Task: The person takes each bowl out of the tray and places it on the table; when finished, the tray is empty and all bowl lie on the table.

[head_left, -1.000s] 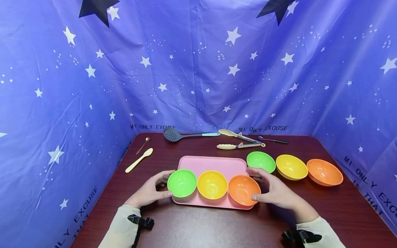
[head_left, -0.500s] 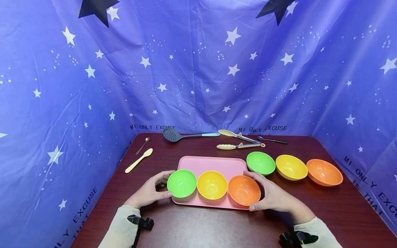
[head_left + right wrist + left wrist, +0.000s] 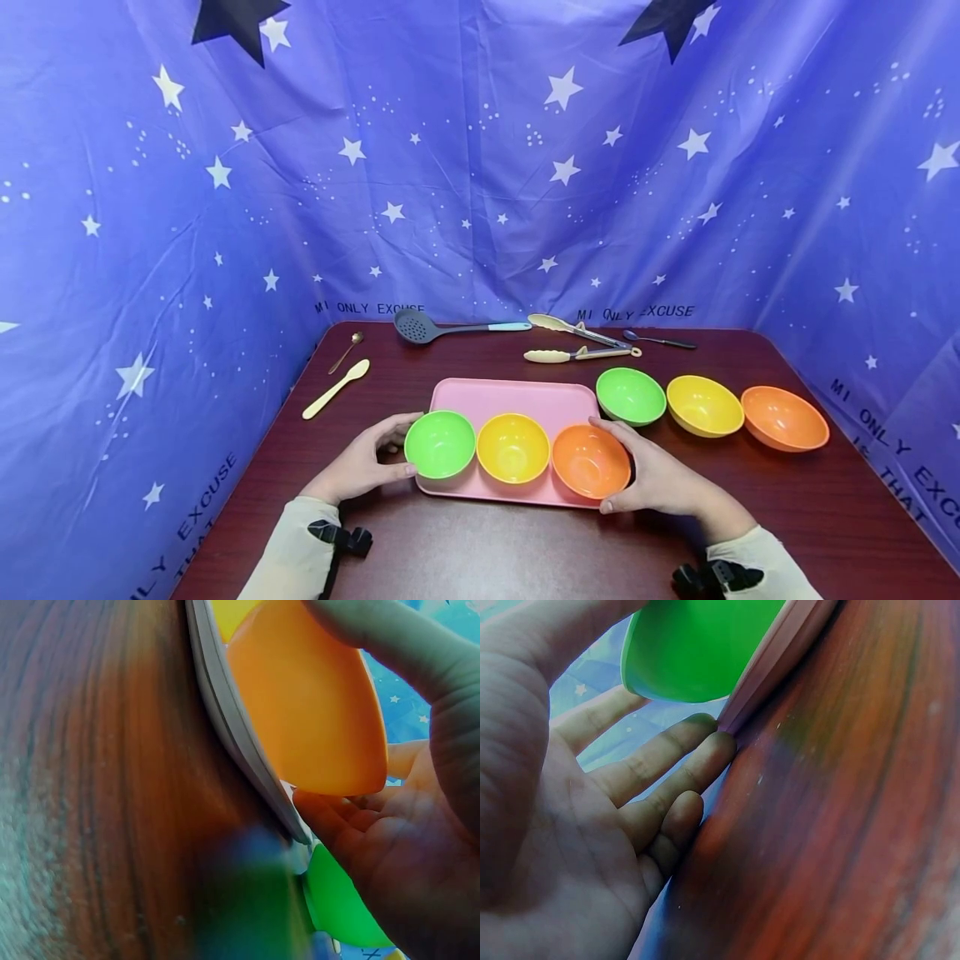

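On a pink tray (image 3: 517, 392) stand a green bowl (image 3: 440, 444), a yellow bowl (image 3: 513, 448) and an orange bowl (image 3: 591, 461), side by side. My left hand (image 3: 363, 461) holds the green bowl's outer side, thumb at the front and index finger behind; in the left wrist view, other fingertips (image 3: 721, 742) meet the tray's edge. Around the orange bowl's right side curves my right hand (image 3: 656, 472), thumb near the front. The right wrist view shows its fingers (image 3: 330, 817) by that bowl's underside and the tray's rim; exact contact is partly hidden.
Right of the tray stand another green bowl (image 3: 632, 397), yellow bowl (image 3: 705, 406) and orange bowl (image 3: 784, 418). Behind lie a skimmer (image 3: 420, 327), tongs (image 3: 585, 340) and a dark-handled spoon (image 3: 660, 338). At left lie a cream spoon (image 3: 337, 389) and a small gold-coloured spoon (image 3: 347, 352).
My right hand has shifted slightly left and nearer, its thumb dropping from the orange bowl's rim to its front lower side. The left hand and the bowls look still.
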Action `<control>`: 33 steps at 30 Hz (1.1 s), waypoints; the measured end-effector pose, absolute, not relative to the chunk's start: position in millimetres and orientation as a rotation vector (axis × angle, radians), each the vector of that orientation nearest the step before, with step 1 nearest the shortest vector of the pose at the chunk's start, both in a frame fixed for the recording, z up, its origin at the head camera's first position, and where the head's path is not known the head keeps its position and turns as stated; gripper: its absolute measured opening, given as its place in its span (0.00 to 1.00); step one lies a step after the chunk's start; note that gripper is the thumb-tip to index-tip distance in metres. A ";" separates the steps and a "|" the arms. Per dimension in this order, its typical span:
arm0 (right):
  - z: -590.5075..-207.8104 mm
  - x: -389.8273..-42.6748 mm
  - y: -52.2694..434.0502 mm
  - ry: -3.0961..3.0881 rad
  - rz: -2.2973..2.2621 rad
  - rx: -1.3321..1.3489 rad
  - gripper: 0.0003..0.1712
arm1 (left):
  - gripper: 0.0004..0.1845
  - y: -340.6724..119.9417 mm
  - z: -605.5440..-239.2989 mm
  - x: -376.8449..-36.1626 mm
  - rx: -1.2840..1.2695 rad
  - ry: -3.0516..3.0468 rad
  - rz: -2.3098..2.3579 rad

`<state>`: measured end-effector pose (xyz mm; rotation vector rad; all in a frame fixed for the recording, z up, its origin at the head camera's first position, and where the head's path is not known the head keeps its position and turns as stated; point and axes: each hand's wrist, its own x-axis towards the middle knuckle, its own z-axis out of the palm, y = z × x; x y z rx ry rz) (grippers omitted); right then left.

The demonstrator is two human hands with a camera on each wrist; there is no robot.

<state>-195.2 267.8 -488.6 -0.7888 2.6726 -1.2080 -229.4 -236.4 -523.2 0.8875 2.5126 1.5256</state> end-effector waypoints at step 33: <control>-474.1 -191.5 278.3 2.788 -1.298 -0.791 0.64 | 0.41 -236.7 -524.5 -229.4 0.857 2.526 1.496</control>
